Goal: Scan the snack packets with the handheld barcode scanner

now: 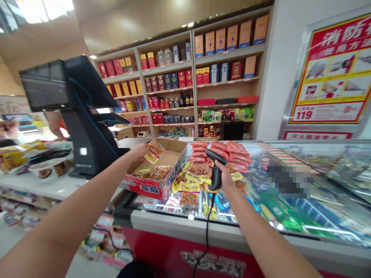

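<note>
Shelves (224, 90) of boxed and bottled goods line the back wall, beyond a glass-topped freezer (150, 243) whose red front bears white lettering too blurred to read. At the left a white counter (63, 189) carries a dark terminal (84, 127); on the right wall a red and yellow sign (336, 77) shows 消防, 使用方法 and 119. An open carton (145, 189) with bold side print, not legible, stands on the freezer's left end. Pink bags (237, 154) are stacked on the glass behind a loose heap of snack packets (189, 187) with small yellow labels. I judge the work partway: some packets lie in the carton, others outside it, and which are dealt with cannot be told. Right hand (224, 175): fingers wrapped round a corded scanner (216, 173) above the heap. Left hand (140, 151): fingers pinching one yellow-labelled packet (154, 151) over the carton's far left edge
</note>
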Demonstrator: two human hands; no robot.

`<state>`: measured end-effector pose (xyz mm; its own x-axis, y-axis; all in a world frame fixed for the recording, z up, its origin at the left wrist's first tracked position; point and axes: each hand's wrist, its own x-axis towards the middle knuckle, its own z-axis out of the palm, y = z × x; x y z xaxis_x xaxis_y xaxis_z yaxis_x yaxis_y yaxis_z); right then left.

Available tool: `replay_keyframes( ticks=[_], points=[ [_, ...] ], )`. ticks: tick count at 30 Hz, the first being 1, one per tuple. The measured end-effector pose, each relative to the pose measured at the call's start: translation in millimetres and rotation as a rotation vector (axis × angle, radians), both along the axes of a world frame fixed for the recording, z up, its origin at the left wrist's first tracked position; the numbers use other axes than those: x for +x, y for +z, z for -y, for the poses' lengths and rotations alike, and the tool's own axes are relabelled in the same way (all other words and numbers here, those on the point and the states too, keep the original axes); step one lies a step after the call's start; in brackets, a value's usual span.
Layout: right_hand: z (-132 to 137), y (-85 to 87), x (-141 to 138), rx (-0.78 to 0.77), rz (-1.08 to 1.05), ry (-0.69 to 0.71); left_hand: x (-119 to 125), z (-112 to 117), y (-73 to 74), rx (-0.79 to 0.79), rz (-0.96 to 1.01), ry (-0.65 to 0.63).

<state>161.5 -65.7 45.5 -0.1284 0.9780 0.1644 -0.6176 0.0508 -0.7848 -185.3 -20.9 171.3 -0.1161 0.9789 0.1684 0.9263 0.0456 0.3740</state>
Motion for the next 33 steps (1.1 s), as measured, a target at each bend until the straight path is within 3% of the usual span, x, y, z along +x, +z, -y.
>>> replay_keyframes(
  ticks=[2, 4, 6, 9, 13, 16, 22, 28, 33],
  points=[
    [0, 5.2, 1, 0.037, -0.002, 0.026, 32, 7, -1.1, 0.047, 0.272, -0.058],
    [-1, 11.0, 2, 0.072, 0.027, 0.04, 69, 15, -11.4, 0.121, 0.898, -0.149],
    [-2, 17.7, 7, 0.105, 0.069, 0.053, 106, 23, -28.4, 0.142, 1.303, -0.253],
    [-3, 29.1, 17, 0.148, 0.119, 0.069, 154, 25, -56.5, 0.17, 1.592, -0.345],
    [-7, 38.8, 31, 0.172, 0.179, 0.054, 192, 7, -80.8, 0.137, 1.847, -0.301],
    [-10, 35.2, 35, 0.176, 0.214, 0.024, 200, -8, -90.9, 0.083, 2.01, -0.341],
    [-3, 18.4, 32, 0.203, 0.335, 0.036, 178, -18, -119.0, -0.389, 2.079, -0.564],
    [10, 19.4, 22, 0.29, 0.501, 0.116, 170, -19, -132.3, -0.745, 2.104, -0.403],
    [12, 16.8, 20, 0.257, 0.532, 0.202, 171, -18, -131.0, -0.825, 2.155, -0.3]
  ],
)
